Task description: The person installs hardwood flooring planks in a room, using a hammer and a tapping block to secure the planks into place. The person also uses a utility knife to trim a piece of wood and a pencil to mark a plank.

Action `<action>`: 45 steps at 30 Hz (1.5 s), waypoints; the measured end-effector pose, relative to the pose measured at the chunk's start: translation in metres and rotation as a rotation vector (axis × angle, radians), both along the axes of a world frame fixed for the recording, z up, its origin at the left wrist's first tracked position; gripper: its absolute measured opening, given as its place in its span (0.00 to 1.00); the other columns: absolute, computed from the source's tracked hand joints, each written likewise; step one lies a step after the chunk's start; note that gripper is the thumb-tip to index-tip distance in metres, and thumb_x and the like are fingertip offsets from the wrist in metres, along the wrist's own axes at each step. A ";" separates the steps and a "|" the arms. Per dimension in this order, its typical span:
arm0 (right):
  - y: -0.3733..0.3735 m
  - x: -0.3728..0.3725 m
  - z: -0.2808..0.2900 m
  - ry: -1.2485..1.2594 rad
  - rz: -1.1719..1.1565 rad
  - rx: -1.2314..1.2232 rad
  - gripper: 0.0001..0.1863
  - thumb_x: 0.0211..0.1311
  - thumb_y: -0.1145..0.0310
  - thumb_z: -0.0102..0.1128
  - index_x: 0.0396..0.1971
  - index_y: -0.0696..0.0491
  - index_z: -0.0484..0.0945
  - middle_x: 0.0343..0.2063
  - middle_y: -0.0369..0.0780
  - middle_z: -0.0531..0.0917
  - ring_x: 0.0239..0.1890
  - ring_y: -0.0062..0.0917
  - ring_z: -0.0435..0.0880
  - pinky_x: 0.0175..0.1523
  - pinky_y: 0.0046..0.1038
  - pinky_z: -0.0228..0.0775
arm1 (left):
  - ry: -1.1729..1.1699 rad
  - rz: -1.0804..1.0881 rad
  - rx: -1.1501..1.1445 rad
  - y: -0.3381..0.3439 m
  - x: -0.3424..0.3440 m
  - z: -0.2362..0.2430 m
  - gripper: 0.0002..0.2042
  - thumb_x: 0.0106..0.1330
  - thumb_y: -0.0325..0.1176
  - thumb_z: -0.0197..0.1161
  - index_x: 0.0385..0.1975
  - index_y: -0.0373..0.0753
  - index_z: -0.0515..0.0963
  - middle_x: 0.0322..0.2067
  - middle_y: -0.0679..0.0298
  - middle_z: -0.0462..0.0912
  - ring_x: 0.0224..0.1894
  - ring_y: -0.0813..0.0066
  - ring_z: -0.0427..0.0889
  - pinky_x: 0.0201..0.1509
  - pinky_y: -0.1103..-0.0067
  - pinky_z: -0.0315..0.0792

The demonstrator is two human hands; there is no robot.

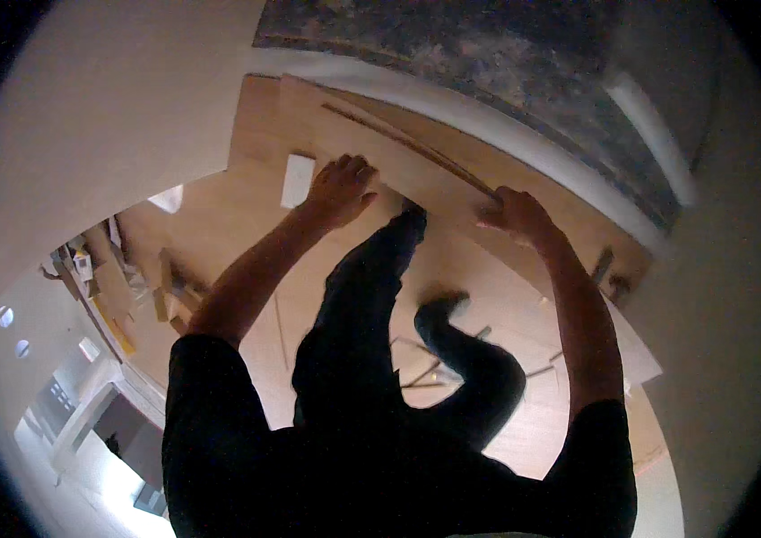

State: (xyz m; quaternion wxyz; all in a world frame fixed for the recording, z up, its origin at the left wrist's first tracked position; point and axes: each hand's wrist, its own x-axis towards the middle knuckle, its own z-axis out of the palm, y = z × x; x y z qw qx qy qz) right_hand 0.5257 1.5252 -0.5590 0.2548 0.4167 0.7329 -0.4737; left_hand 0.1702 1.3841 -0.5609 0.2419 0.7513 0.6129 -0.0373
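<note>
A long, thin wooden strip slants across a pale wooden board on the floor. My right hand is closed at the strip's near right end, with the fingertips partly hidden. Left of it, my left hand rests on the pale board, fingers bent and thumb apart, with nothing visible in it. Just beside that hand lies a small white rectangular block. The dim light blurs the exact finger contact.
A white baseboard and a dark mottled surface border the far side. Wood offcuts and clutter lie at the left. Thin sticks lie by my bent leg. A dark tool-like object sits at the right.
</note>
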 end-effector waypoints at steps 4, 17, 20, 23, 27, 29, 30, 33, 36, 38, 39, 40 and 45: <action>0.044 -0.033 -0.136 0.022 0.121 0.007 0.36 0.54 0.40 0.70 0.51 0.55 0.78 0.43 0.48 0.86 0.47 0.44 0.85 0.54 0.43 0.75 | 0.099 -0.242 0.165 0.047 0.010 -0.128 0.38 0.57 0.47 0.74 0.68 0.44 0.68 0.67 0.49 0.66 0.68 0.47 0.65 0.72 0.52 0.58; 0.088 -0.006 -0.334 0.152 0.024 0.173 0.32 0.59 0.45 0.68 0.58 0.49 0.78 0.46 0.42 0.85 0.49 0.36 0.83 0.54 0.38 0.74 | -0.040 -0.217 0.590 0.085 0.061 -0.353 0.34 0.56 0.47 0.65 0.65 0.47 0.70 0.68 0.50 0.64 0.67 0.42 0.63 0.69 0.47 0.60; 0.079 0.051 -0.379 0.178 -0.072 0.118 0.28 0.63 0.43 0.62 0.54 0.47 0.80 0.42 0.42 0.85 0.46 0.35 0.83 0.51 0.38 0.75 | -0.220 -0.222 0.520 0.110 0.087 -0.359 0.30 0.56 0.46 0.67 0.60 0.45 0.74 0.66 0.54 0.67 0.66 0.46 0.65 0.70 0.48 0.60; 0.063 0.080 -0.459 0.228 -0.201 0.110 0.25 0.67 0.41 0.56 0.50 0.45 0.83 0.37 0.41 0.85 0.42 0.35 0.83 0.49 0.39 0.75 | -0.336 -0.232 0.669 0.129 0.091 -0.361 0.29 0.56 0.44 0.71 0.59 0.48 0.76 0.64 0.55 0.71 0.65 0.47 0.67 0.71 0.45 0.56; 0.071 0.110 -0.515 0.165 0.060 0.409 0.25 0.69 0.40 0.51 0.46 0.43 0.85 0.36 0.41 0.86 0.41 0.39 0.85 0.48 0.41 0.77 | -0.163 -0.374 0.402 0.139 0.071 -0.354 0.34 0.52 0.41 0.74 0.62 0.48 0.74 0.68 0.54 0.65 0.69 0.43 0.61 0.70 0.41 0.54; 0.086 0.133 -0.500 0.043 -0.042 0.209 0.25 0.70 0.41 0.50 0.47 0.44 0.85 0.37 0.42 0.86 0.43 0.41 0.84 0.49 0.42 0.76 | -0.168 -0.394 0.455 0.140 0.063 -0.347 0.37 0.49 0.41 0.76 0.64 0.48 0.72 0.69 0.53 0.63 0.70 0.42 0.60 0.70 0.40 0.52; 0.100 0.141 -0.484 -0.010 -0.080 0.110 0.25 0.70 0.41 0.50 0.47 0.44 0.84 0.38 0.43 0.86 0.44 0.41 0.84 0.50 0.43 0.76 | -0.144 -0.368 0.310 0.140 0.060 -0.343 0.38 0.48 0.41 0.77 0.63 0.49 0.72 0.68 0.53 0.63 0.70 0.42 0.59 0.70 0.40 0.52; 0.106 0.173 -0.426 -0.088 -0.106 0.093 0.25 0.71 0.42 0.49 0.49 0.44 0.84 0.42 0.43 0.85 0.47 0.42 0.83 0.53 0.44 0.75 | -0.155 -0.320 0.028 0.131 0.060 -0.341 0.41 0.44 0.43 0.79 0.63 0.49 0.72 0.68 0.51 0.63 0.70 0.41 0.60 0.70 0.40 0.51; 0.096 0.213 -0.389 -0.122 -0.116 0.125 0.24 0.72 0.42 0.48 0.51 0.43 0.83 0.46 0.43 0.84 0.50 0.43 0.81 0.56 0.45 0.73 | -0.177 -0.365 0.059 0.116 0.054 -0.352 0.44 0.40 0.44 0.80 0.64 0.50 0.71 0.68 0.50 0.63 0.70 0.41 0.60 0.70 0.40 0.51; 0.090 0.236 -0.377 -0.137 -0.120 0.155 0.24 0.73 0.43 0.47 0.52 0.43 0.82 0.48 0.43 0.83 0.52 0.43 0.80 0.57 0.45 0.72 | -0.144 -0.400 0.015 0.105 0.041 -0.361 0.45 0.39 0.44 0.81 0.65 0.50 0.70 0.68 0.50 0.63 0.70 0.42 0.60 0.70 0.41 0.51; 0.086 0.243 -0.372 -0.149 -0.122 0.170 0.24 0.73 0.43 0.47 0.53 0.43 0.82 0.50 0.43 0.83 0.53 0.43 0.80 0.58 0.46 0.72 | -0.128 -0.413 0.010 0.100 0.032 -0.365 0.46 0.39 0.44 0.81 0.65 0.50 0.69 0.68 0.50 0.63 0.70 0.42 0.60 0.71 0.42 0.51; 0.085 0.252 -0.368 -0.161 -0.120 0.188 0.24 0.73 0.43 0.47 0.54 0.43 0.82 0.51 0.43 0.82 0.54 0.43 0.79 0.59 0.46 0.71 | -0.103 -0.414 0.044 0.098 0.021 -0.365 0.46 0.39 0.44 0.81 0.65 0.49 0.69 0.68 0.50 0.63 0.70 0.43 0.60 0.71 0.42 0.51; 0.063 0.303 -0.344 -0.220 -0.155 0.293 0.24 0.75 0.44 0.45 0.57 0.42 0.80 0.57 0.44 0.80 0.60 0.44 0.77 0.63 0.47 0.69 | -0.013 -0.375 -0.011 0.082 -0.005 -0.350 0.46 0.39 0.44 0.81 0.65 0.46 0.69 0.68 0.47 0.64 0.71 0.44 0.60 0.72 0.45 0.53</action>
